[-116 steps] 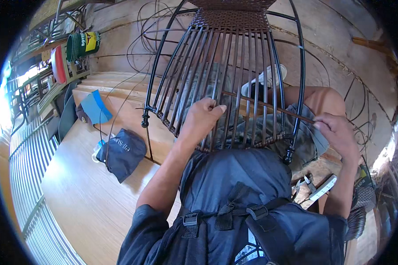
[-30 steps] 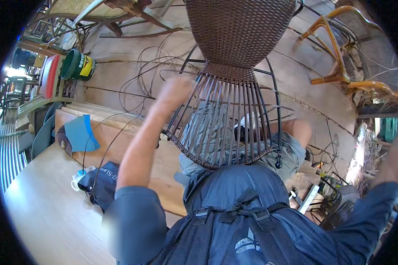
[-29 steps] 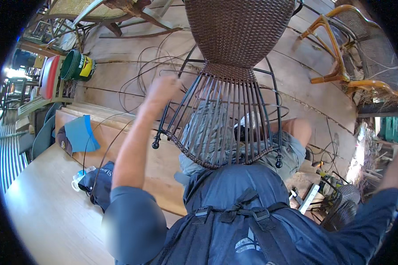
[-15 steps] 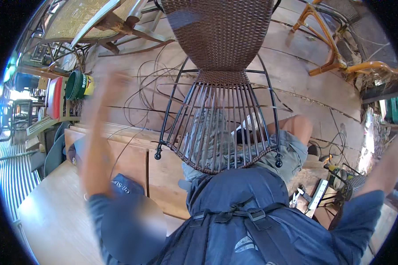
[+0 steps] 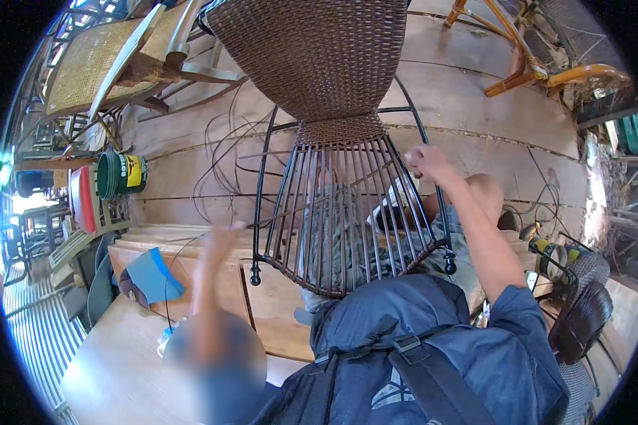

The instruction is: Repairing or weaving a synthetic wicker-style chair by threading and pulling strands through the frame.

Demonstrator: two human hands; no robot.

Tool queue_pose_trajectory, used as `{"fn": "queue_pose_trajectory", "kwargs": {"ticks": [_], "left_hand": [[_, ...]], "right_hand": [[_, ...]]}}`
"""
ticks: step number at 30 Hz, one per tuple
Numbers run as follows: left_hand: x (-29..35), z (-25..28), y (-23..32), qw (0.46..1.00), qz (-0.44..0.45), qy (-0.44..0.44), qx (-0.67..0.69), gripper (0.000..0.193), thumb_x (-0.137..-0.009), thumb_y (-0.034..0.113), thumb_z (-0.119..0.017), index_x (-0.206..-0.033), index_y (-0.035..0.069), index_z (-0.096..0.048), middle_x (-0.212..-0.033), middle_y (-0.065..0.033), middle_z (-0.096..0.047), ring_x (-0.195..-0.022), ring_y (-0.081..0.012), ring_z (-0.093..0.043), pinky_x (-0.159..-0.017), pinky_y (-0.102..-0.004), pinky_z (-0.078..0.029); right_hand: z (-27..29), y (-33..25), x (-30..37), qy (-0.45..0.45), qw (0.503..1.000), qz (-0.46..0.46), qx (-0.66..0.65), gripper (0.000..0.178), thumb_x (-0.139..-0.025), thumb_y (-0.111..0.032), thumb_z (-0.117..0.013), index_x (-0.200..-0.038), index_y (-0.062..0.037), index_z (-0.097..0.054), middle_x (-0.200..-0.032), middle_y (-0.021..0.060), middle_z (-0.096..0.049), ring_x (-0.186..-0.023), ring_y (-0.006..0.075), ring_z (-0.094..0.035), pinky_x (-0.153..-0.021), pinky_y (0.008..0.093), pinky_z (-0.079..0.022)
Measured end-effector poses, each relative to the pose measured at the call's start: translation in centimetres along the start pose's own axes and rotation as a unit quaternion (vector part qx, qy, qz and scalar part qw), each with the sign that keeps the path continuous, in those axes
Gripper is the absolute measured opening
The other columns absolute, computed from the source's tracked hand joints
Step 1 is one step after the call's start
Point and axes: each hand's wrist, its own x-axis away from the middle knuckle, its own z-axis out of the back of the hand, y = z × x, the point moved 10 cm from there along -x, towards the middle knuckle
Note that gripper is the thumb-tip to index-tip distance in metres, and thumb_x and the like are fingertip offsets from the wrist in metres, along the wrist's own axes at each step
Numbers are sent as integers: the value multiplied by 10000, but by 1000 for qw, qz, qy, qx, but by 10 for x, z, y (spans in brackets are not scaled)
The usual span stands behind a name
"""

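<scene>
The brown woven rattan chair on a black metal frame (image 5: 329, 127) stands centre frame, its long axis running from 12 to 6 o'clock: the finished weave lies at 12, the bare vertical strands fan toward 6. The right hand (image 5: 429, 161) is closed on a strand at the frame's 2 o'clock edge. The left hand (image 5: 220, 244) is blurred at 9 o'clock, off the chair; its grip cannot be told. Bare wooden floor (image 5: 489, 120) lies open beyond 1 o'clock.

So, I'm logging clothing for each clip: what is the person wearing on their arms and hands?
Both hands are bare, with no gloves: left hand, right hand. Forearms are uncovered; a dark blue sleeve ends near the right elbow. The left arm is motion-blurred.
</scene>
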Motion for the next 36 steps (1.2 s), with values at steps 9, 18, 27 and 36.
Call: {"fn": "queue_pose_trajectory", "kwargs": {"ticks": [9,18,27,36], "left_hand": [[-3,6,82,970,-191,140,61,367,-817,400,-566,-901,43,-585,-799,-204,-627,-779,-379,-602,-675,-423,-463],[-125,9,117,969,-91,216,-83,415,-858,394,-467,-959,9,-582,-835,-246,-608,-759,-423,-585,-642,-470,-469],[-138,21,-27,955,-15,295,-7,379,-881,339,-438,-924,-11,-577,-844,-246,-602,-809,-416,-578,-708,-497,-446],[23,-124,-70,708,8,-90,701,582,-889,516,-401,-1229,54,-499,-1183,-114,-551,-1079,-300,-505,-947,-405,-384]], "right_hand": [[-33,17,-66,32,995,-23,-92,311,-805,-295,-596,-829,12,-636,-661,177,-609,-554,248,-597,-557,374,-480],[-25,-24,-48,274,953,79,102,366,-863,-296,-485,-772,23,-638,-827,264,-601,-828,387,-591,-714,464,-451],[-42,-31,-43,191,981,-2,-34,302,-879,-254,-471,-881,7,-623,-751,257,-574,-827,396,-582,-742,412,-452],[4,31,122,165,983,73,-18,348,-831,-113,-550,-1150,8,-480,-950,137,-551,-891,228,-552,-795,302,-436]]}}
